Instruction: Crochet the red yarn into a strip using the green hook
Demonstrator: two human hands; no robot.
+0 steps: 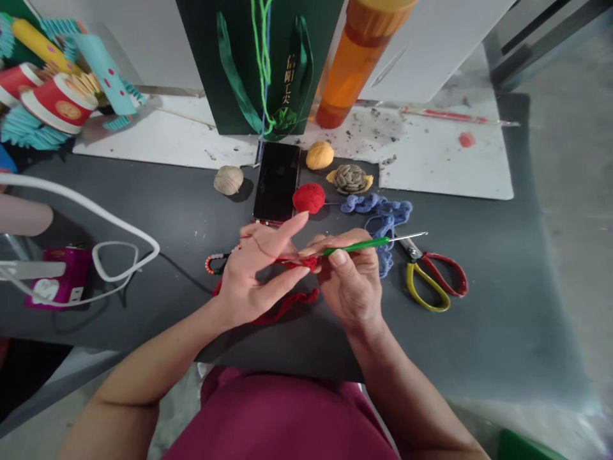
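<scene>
My right hand [352,281] grips a green-handled crochet hook [359,246], one bare metal end pointing right and the other reaching into the red work. My left hand [256,271] pinches the red crochet piece [310,262] between thumb and fingers, with red yarn looped over its raised index finger. A red crocheted strip [287,306] trails below on the grey table. Just beyond the hands sits a red yarn ball [309,199], beside a dark phone [278,182]. Scissors [433,275] with one red and one yellow handle lie right of my right hand.
Blue crochet work [383,214], a brown crocheted flower [350,179], a yellow yarn ball [320,155] and a beige yarn ball [228,180] lie beyond my hands. Further back stand a green bag [268,70] and an orange bottle [357,64]. A white cable [119,220] loops at left.
</scene>
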